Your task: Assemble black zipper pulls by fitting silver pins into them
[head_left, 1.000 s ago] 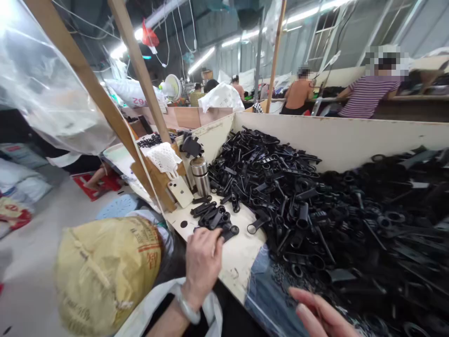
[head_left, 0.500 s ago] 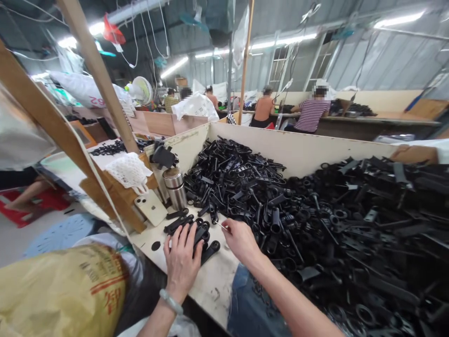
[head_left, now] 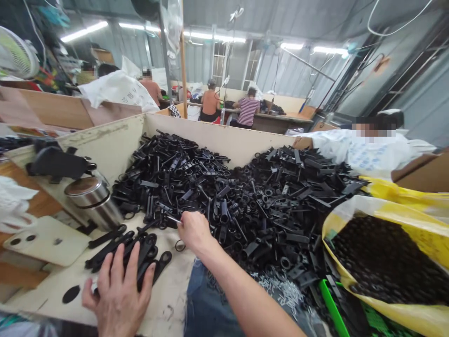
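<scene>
My left hand [head_left: 117, 291] lies flat with fingers spread on a small bunch of long black plastic parts [head_left: 130, 247] on the cream worktable [head_left: 168, 299]. My right hand [head_left: 194, 230] is closed in a pinch on a thin metal pin [head_left: 172, 218] at the near edge of a big heap of black plastic parts [head_left: 224, 192]. A single black ring [head_left: 180, 245] lies on the table just below that hand.
A steel flask [head_left: 94, 201] and a white phone [head_left: 45, 241] sit at the left. A yellow sack of dark small parts [head_left: 389, 257] stands at the right. Small metal pins [head_left: 280, 288] lie on blue cloth. A person in white leans on the far right; other workers sit behind.
The view has swung to the right, bringing the yellow sack into sight. My right hand came in with the pin and stays by the heap; my left hand still rests on the bunch.
</scene>
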{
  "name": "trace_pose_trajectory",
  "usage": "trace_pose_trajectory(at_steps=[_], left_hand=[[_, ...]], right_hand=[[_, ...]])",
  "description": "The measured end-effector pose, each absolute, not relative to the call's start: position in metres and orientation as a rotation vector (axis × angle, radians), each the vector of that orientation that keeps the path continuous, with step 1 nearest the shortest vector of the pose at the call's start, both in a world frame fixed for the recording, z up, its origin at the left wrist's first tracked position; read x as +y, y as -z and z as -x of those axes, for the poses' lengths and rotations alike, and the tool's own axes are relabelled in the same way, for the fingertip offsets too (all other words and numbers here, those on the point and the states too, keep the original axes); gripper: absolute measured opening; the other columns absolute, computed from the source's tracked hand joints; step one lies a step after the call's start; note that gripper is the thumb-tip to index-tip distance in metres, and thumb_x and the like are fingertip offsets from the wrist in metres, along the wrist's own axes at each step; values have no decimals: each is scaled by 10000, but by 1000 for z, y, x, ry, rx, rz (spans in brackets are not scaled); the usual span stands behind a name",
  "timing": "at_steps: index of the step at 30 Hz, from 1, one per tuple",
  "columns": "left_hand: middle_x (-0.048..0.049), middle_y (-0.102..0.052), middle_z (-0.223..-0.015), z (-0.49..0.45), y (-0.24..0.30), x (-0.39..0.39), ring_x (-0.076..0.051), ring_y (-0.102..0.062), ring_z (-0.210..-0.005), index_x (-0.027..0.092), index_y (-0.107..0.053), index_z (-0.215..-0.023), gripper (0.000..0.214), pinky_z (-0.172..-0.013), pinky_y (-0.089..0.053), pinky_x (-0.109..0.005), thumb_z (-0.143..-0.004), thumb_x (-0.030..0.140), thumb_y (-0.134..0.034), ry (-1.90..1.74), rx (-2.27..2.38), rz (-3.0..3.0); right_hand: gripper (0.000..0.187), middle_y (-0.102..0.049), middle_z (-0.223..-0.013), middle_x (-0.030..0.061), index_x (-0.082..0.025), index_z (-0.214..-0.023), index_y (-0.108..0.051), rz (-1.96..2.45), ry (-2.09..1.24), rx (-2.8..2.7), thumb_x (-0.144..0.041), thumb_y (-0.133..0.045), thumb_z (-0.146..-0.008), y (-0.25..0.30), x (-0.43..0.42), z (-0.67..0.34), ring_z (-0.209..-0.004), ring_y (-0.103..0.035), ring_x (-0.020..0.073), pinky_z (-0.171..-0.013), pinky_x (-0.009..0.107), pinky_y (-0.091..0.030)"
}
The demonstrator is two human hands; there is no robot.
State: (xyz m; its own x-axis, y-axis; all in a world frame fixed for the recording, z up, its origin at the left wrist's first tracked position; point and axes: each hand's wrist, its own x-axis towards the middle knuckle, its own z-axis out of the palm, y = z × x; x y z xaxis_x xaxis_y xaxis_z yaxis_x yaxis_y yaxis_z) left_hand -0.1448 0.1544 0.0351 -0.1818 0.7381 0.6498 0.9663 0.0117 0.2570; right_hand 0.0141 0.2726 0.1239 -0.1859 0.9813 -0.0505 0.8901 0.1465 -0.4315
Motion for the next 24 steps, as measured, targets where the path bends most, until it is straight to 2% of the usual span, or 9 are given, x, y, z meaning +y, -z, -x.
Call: trace_pose_trajectory(at_steps=[2, 6, 9, 13, 17, 20, 24], left_hand=[[-170, -385, -1638, 143, -36, 154, -394, -286, -1523, 294, -307, -1602, 685, -1197, -105, -664, -979, 368, -582, 968, -1969, 1751], [-158, -326, -1668, 140, -38, 154, -400, -249, -1535, 308, -294, -1605, 684, -1196, -78, -679, -985, 358, -577, 950, -2005, 1762], [-187, -326, -1662, 134, -46, 154, -425, -252, -1526, 275, -331, -1596, 665, -1186, -72, -701, -984, 363, -576, 914, -2004, 1752], [-209, -423, -1598, 108, -66, 154, -420, -297, -1503, 215, -436, -1541, 594, -1191, -176, -654, -978, 344, -577, 1038, -1918, 1824], [-146, -554, -1490, 63, -80, 158, -347, -411, -1439, 231, -531, -1441, 457, -1191, -289, -555, -988, 290, -551, 1200, -1788, 2127], [-115, -597, -1449, 34, -82, 166, -304, -436, -1424, 228, -568, -1392, 388, -1187, -336, -524, -1012, 248, -494, 1231, -1800, 2310], [-81, -636, -1406, 15, -82, 179, -247, -471, -1397, 225, -590, -1371, 387, -1183, -384, -494, -1036, 198, -399, 1333, -1821, 2461]], right_hand=[[114, -787, -923, 87, -197, -944, -745, 1793, -480, -2138, -233, -638, -958, -127, 263, -46, -912, -748, 254, -767, 312, -541], [110, -771, -804, 12, -231, -883, -726, 1658, -410, -2075, -198, -646, -951, -126, 234, -118, -778, -736, 191, -692, 244, -501], [110, -759, -859, 28, -212, -911, -703, 1578, -362, -2005, -207, -611, -972, -120, 208, -165, -775, -721, 188, -709, 254, -504], [187, -737, -880, 43, -207, -996, -700, 1428, -304, -1970, -297, -541, -1030, -107, 181, -201, -774, -713, 189, -710, 263, -519], [256, -719, -833, 41, -207, -996, -716, 1323, -249, -1980, -332, -501, -1060, -97, 170, -211, -718, -709, 180, -666, 262, -516], [271, -737, -844, 54, -216, -969, -737, 1354, -355, -1924, -362, -522, -1044, -97, 170, -215, -740, -717, 198, -688, 280, -531], [291, -765, -842, 57, -227, -946, -785, 1398, -676, -1738, -453, -602, -966, -101, 172, -219, -755, -711, 222, -713, 307, -542]])
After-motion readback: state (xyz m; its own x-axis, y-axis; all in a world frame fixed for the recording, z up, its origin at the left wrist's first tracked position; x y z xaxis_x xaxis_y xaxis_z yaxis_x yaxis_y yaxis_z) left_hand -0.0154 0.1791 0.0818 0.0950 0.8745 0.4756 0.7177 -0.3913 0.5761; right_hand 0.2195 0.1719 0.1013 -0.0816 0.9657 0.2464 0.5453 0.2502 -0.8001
